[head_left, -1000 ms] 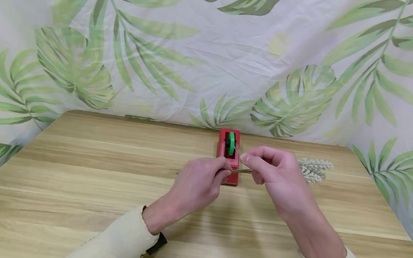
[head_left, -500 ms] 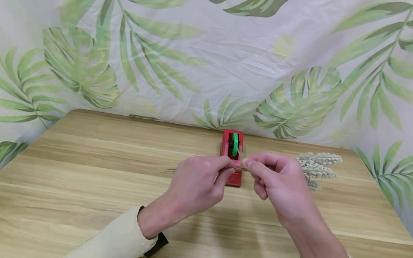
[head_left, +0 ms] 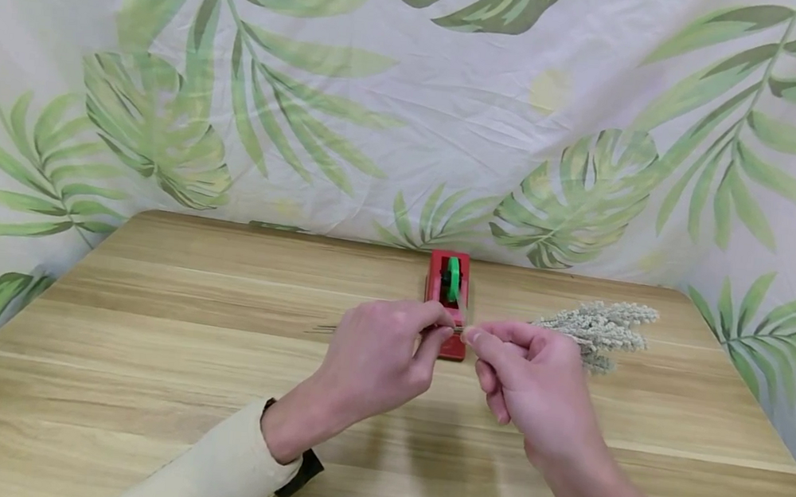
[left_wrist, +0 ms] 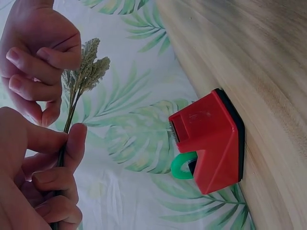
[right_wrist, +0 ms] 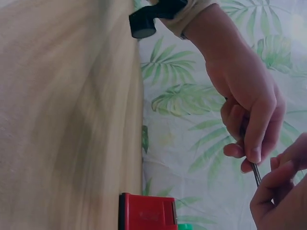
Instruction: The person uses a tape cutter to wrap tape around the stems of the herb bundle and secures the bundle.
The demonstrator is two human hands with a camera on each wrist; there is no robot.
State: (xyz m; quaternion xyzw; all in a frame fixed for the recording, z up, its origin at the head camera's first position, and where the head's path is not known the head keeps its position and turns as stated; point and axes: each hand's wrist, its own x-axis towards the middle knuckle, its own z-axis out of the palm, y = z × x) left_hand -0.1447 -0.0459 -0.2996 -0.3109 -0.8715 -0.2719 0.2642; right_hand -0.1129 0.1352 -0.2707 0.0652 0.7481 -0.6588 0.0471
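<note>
My left hand point(head_left: 381, 351) pinches the thin stems point(left_wrist: 71, 113) of a bunch of dried flowers between thumb and fingers. The pale, fluffy flower heads point(head_left: 602, 331) point right, past my other hand, and the stem ends stick out at left. Close beside the left fingertips, my right hand point(head_left: 543, 386) pinches with thumb and index finger what looks like a short clear strip of tape point(head_left: 463, 307), held at the stems. Its far end is hard to see. Behind both hands stands a red tape dispenser point(left_wrist: 211, 143) holding a green tape roll point(head_left: 453, 279).
All of this is over a wood-grain table point(head_left: 177, 371). A leaf-patterned cloth point(head_left: 310, 112) hangs behind the table's back edge. Dark wrist devices sit at the cuffs, such as the black one point(head_left: 300, 475) on the left.
My right hand has come down and toward me, with its pinch now at the stems beside the left fingertips. More of the flower heads shows. The left hand stays nearly in place.
</note>
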